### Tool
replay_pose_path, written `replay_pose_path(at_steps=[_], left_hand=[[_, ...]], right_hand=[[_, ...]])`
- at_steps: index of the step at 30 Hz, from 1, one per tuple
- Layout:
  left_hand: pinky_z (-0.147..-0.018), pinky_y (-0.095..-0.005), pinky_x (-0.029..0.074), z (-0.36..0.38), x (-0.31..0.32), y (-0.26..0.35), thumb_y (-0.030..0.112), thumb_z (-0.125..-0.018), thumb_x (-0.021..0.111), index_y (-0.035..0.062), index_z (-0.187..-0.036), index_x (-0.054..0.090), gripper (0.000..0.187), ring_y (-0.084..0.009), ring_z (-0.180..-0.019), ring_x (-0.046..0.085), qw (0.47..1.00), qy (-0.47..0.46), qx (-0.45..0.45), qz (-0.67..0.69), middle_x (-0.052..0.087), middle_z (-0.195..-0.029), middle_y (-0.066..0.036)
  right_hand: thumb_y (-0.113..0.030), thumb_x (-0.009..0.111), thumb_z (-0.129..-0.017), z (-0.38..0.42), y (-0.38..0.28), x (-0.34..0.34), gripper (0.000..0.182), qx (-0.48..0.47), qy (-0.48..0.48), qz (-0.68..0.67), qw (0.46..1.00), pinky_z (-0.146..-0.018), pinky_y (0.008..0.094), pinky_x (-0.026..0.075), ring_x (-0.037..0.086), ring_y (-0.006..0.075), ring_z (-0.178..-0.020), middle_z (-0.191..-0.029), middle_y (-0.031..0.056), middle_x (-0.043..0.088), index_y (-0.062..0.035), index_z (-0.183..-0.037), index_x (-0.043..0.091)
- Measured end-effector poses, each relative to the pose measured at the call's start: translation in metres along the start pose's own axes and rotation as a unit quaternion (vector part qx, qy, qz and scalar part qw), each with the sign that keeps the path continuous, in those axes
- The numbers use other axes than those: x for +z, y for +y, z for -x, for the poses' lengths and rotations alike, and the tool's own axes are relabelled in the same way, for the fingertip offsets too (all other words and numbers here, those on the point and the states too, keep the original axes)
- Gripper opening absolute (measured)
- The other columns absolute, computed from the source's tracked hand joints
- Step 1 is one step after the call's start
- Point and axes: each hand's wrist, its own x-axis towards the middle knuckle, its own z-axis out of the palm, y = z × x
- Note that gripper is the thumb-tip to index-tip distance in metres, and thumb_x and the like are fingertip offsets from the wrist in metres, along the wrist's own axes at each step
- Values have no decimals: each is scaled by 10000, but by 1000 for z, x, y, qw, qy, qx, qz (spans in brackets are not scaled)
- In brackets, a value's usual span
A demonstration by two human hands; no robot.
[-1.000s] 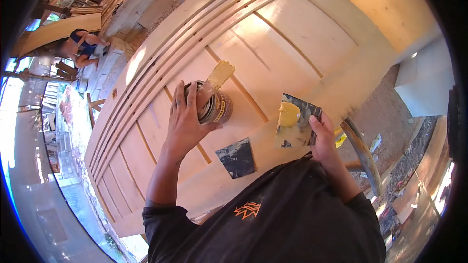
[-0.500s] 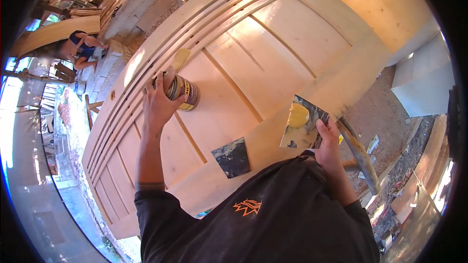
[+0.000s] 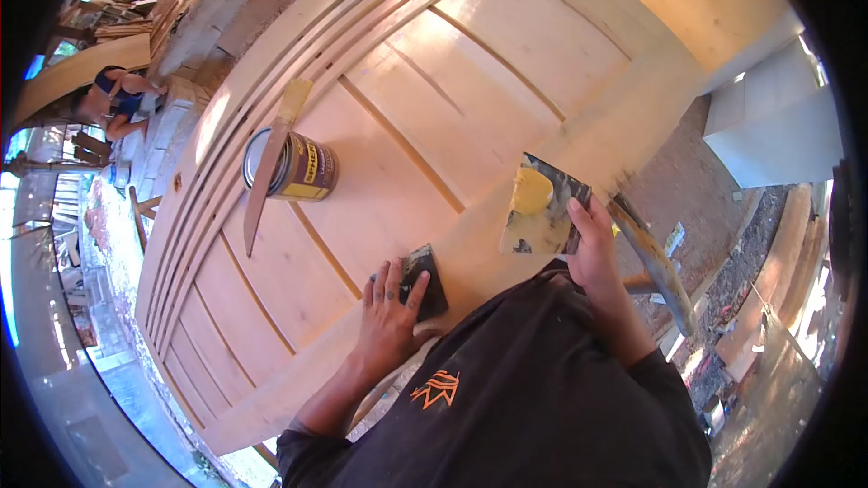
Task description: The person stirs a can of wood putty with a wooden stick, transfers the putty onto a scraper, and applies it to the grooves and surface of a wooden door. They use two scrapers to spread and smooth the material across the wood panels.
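My left hand rests on a dark square plate near the lower edge of a pale wooden panel, its fingers apart over the plate. In my right hand is a smeared square board bearing a lump of yellow paste, thumb on top. A tin with a yellow and brown label stands on the panel, up and left of my left hand. Across the tin's top lies a flat wooden stick with a yellowish end.
Another person crouches at the upper left beside stone blocks. A wooden pole supports the panel's right side. Large pale boxes stand at the upper right. Grey sheeting hangs at the far left.
My left hand has left the tin and stick and moved down onto the dark plate. The stick now lies across the tin. My right hand still holds the board.
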Motion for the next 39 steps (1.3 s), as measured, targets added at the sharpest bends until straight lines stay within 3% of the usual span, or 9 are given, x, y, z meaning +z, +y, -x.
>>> replay_pose_path(at_steps=[12,19,24,27,29,31,34,37,39], left_hand=[[-1051,-561,317,-8,-29,-5,-37,-746,530,10,-1382,392,653,-452,-1279,389,1000,14,7,5,395,-1369,-300],[-1049,-555,320,2,8,10,35,-798,516,11,-1356,436,564,-444,-1282,388,994,27,96,-51,388,-1378,-289],[-1023,-528,367,-5,5,31,11,-776,537,13,-1306,495,532,-418,-1237,463,997,31,13,-62,468,-1332,-271],[-993,-461,421,-21,-32,20,-41,-764,526,-11,-1288,505,525,-374,-1175,537,991,-9,-39,128,555,-1246,-246],[-966,-389,451,-36,-77,32,-103,-763,516,-26,-1253,532,496,-318,-1128,583,952,75,-105,278,599,-1191,-221],[-938,-318,460,-47,-90,37,-42,-862,539,-44,-1244,530,382,-212,-1062,610,798,149,-238,533,643,-1130,-139],[-926,-309,468,-76,-98,44,-48,-832,586,-52,-1224,537,394,-186,-1028,612,610,240,-202,727,643,-1113,-104],[-927,-310,467,-94,-97,57,-42,-835,588,-47,-1221,536,389,-180,-1032,605,581,282,-222,730,635,-1127,-104],[-955,-324,449,-98,-98,64,-57,-850,555,-49,-1254,515,406,-183,-1087,577,660,273,-266,647,616,-1164,-108]], right_hand=[[-108,480,-962,6,-2,8,254,11,-29,25,999,-879,297,487,606,140,-981,-1096,84,627,17,-1178,524],[-110,478,-963,3,-6,11,258,-10,-21,34,999,-876,289,480,602,135,-974,-1103,73,623,17,-1182,526],[-107,477,-963,-27,-6,3,254,-17,-37,67,997,-873,267,447,574,100,-968,-1077,51,627,19,-1175,539],[-103,473,-965,-53,-12,8,247,19,-67,67,995,-874,267,447,566,95,-970,-1065,50,628,19,-1168,543],[-99,467,-967,-72,-14,6,246,53,-98,68,991,-874,268,449,567,97,-976,-1075,52,626,18,-1171,540],[-97,461,-969,-88,-17,3,247,87,-123,69,986,-877,269,450,569,99,-978,-1085,56,624,18,-1175,536],[-95,453,-972,-114,-24,8,250,126,-155,60,978,-882,270,450,571,103,-977,-1101,61,618,17,-1182,529],[-95,445,-975,-131,-30,10,251,169,-170,36,970,-881,271,455,570,102,-970,-1111,64,612,17,-1185,524],[-92,443,-975,-139,-36,13,249,197,-173,39,964,-878,271,460,568,102,-959,-1109,63,610,18,-1185,520]])
